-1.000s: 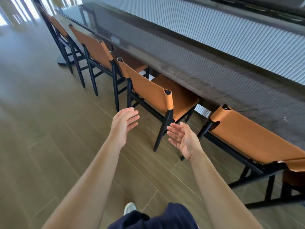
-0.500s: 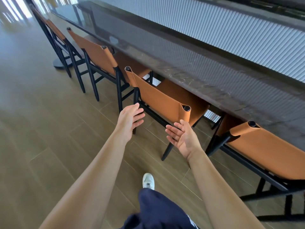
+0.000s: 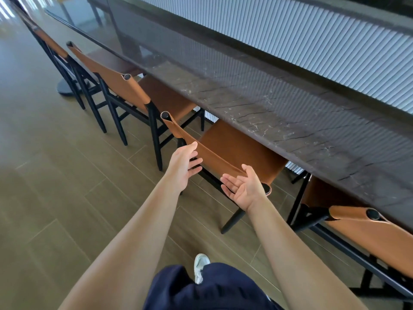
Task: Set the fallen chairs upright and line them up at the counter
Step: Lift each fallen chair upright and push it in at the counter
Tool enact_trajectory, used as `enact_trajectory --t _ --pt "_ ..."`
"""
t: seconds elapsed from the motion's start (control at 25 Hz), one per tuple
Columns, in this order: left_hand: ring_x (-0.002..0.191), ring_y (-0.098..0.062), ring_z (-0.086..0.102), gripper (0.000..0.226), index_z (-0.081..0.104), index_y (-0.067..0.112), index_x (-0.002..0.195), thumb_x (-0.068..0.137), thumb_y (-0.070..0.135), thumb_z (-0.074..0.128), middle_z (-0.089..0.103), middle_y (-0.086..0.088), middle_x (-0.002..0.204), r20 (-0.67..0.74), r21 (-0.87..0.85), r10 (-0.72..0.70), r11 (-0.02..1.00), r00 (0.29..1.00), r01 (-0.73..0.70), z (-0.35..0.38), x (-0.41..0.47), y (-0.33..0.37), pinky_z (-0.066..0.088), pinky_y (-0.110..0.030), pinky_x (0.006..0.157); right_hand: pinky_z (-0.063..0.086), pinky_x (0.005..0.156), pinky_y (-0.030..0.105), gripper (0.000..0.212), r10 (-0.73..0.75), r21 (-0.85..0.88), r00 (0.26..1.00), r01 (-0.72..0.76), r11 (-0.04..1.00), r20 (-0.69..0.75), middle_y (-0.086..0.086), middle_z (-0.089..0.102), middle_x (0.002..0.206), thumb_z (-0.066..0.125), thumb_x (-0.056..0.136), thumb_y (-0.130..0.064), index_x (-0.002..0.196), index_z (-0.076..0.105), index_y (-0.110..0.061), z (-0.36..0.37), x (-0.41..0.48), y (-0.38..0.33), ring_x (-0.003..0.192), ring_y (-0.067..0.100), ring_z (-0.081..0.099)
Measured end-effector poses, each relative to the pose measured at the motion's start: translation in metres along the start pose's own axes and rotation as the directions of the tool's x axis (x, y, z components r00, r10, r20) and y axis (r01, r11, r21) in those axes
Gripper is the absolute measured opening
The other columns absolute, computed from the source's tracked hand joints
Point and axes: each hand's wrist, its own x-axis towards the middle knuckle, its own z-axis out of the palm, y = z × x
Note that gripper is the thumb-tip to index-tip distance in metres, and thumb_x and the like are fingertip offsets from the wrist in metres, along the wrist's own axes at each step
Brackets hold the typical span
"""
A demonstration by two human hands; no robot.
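One long stone counter (image 3: 245, 104), chairs (image 3: 125, 90) lined upright along it. Middle chair (image 3: 237, 144) has its seat tucked under; its leather back (image 3: 214, 159) looks soft, so I'd grab the stiff black posts (image 3: 165, 115). Left hand (image 3: 182, 166) and right hand (image 3: 244, 186) hover there, fingers loose, holding nothing.

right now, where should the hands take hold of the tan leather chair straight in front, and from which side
Grip the top rim of the backrest on the tan leather chair, near its two black post ends, coming from behind and above. It stands upright with its seat tucked under the dark stone counter, so only the back is reachable.
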Motion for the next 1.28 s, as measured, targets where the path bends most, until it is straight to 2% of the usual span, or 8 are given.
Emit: enact_trajectory --t 0.16,0.36,0.64,0.76,0.88,1.04,1.12,1.28 --pt "0.115 -0.027 0.059 0.044 0.047 0.017 0.136 0.095 0.03 0.059 0.051 -0.011 0.14 0.014 -0.01 -0.058 0.998 0.998 0.058 0.007 0.039 0.01 0.054 -0.043 0.092 0.054 0.08 0.041 0.059 0.06 0.144 0.993 -0.045 0.989 -0.101 0.021 0.061 0.127 0.054 0.096 -0.035 0.146 0.032 -0.012 0.015 0.027 -0.004 0.107 0.033 0.064" --pt "0.123 -0.031 0.052 0.062 0.034 0.02 0.146 0.092 0.03 0.063 0.044 -0.01 0.145 0.057 -0.024 -0.152 0.988 0.987 0.153 0.009 0.093 0.021 0.054 -0.042 0.09 0.05 0.089 0.045 0.027 0.071 0.34 0.967 0.017 0.94 -0.244 0.018 0.063 0.118 0.056 0.096 -0.025 0.112 0.051 -0.004 0.025 0.056 -0.004 0.104 0.032 0.063" --pt "0.095 -0.037 0.06 0.052 0.038 0.021 0.14 0.093 0.02 0.06 0.046 -0.014 0.138 0.098 0.006 -0.341 0.94 0.935 0.342 0.006 0.158 0.034 0.057 -0.049 0.07 0.052 0.083 0.046 0.027 0.042 0.451 0.906 0.169 0.877 -0.422 0.022 0.06 0.109 0.045 0.095 -0.005 0.121 0.051 0.001 0.034 0.082 0.0 0.089 0.033 0.061" --pt "0.095 -0.039 0.061 0.05 0.038 0.018 0.14 0.094 0.016 0.058 0.049 -0.018 0.135 0.145 0.031 -0.397 0.917 0.906 0.397 0.006 0.172 0.032 0.058 -0.052 0.074 0.053 0.086 0.048 0.033 0.002 0.5 0.895 0.247 0.83 -0.445 0.023 0.058 0.122 0.045 0.095 -0.001 0.128 0.049 0.001 0.035 0.086 -0.003 0.103 0.035 0.061" --pt "0.105 -0.039 0.059 0.034 0.048 0.009 0.128 0.096 0.017 0.055 0.054 -0.02 0.126 0.209 -0.017 -0.4 0.911 0.892 0.412 0.005 0.181 0.037 0.059 -0.053 0.065 0.054 0.086 0.05 0.039 -0.018 0.518 0.885 0.289 0.805 -0.466 0.025 0.056 0.129 0.047 0.096 -0.001 0.134 0.046 0.001 0.036 0.087 -0.008 0.111 0.038 0.059" --pt "0.11 -0.046 0.056 0.009 0.05 0.005 0.104 0.095 0.005 0.049 0.053 -0.022 0.123 0.21 0.006 -0.422 0.902 0.882 0.431 0.006 0.196 0.045 0.056 -0.057 0.075 0.056 0.069 0.047 0.038 -0.011 0.474 0.857 0.295 0.829 -0.515 0.026 0.058 0.125 0.044 0.093 0.008 0.131 0.047 0.006 0.038 0.09 -0.012 0.104 0.04 0.061" --pt "0.106 -0.048 0.057 0.017 0.051 0.001 0.1 0.09 -0.008 0.041 0.053 -0.023 0.125 0.195 0.044 -0.433 0.9 0.88 0.433 0.008 0.2 0.046 0.057 -0.054 0.069 0.056 0.068 0.048 0.037 -0.01 0.466 0.833 0.32 0.825 -0.554 0.026 0.059 0.116 0.041 0.089 0.014 0.124 0.05 0.006 0.038 0.092 -0.013 0.092 0.041 0.062" --pt "0.106 -0.048 0.056 0.029 0.051 -0.001 0.107 0.085 -0.015 0.036 0.053 -0.025 0.127 0.212 0.044 -0.413 0.91 0.886 0.413 0.01 0.203 0.041 0.057 -0.053 0.062 0.057 0.076 0.055 0.037 -0.041 0.464 0.783 0.41 0.785 -0.621 0.026 0.057 0.102 0.041 0.083 0.022 0.114 0.05 0.004 0.034 0.096 -0.012 0.103 0.045 0.059"
